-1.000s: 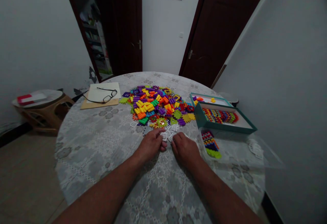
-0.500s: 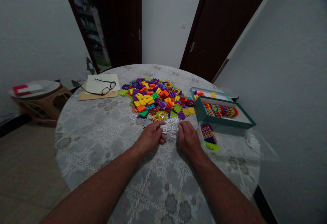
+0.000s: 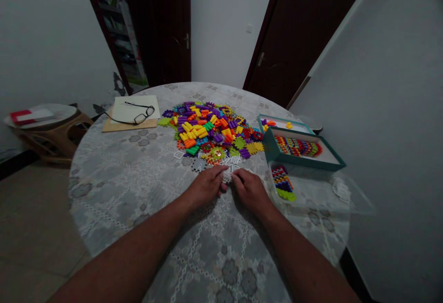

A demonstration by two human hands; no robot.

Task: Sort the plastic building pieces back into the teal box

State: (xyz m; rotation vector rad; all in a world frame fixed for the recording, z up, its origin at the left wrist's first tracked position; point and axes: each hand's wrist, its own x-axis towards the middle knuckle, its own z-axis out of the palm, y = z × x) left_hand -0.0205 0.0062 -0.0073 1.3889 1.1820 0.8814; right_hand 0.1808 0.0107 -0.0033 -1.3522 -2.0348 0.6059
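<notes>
Low over the table, my left hand [image 3: 207,185] is closed, thumb and index finger pinching small white plastic square frames [image 3: 226,176]. My right hand [image 3: 251,191] is closed too, its fingertips pressed together against the right side of those frames. How many frames lie between the hands I cannot tell, as the fingers partly cover them. Just beyond the fingertips, more loose white frames [image 3: 234,160] lie at the near edge of a heap of colourful plastic gears and tube connectors [image 3: 207,127].
A clear plastic container [image 3: 311,201] at the right holds sorted coloured pieces [image 3: 282,181] and white pieces [image 3: 341,189]. Behind it stands a green box [image 3: 308,163] with rows of gears, its lid [image 3: 297,130] alongside. Glasses [image 3: 140,117] rest on paper at the left.
My right hand has moved left, bringing its fingertips against the white frames at my left hand. The view has shifted slightly.
</notes>
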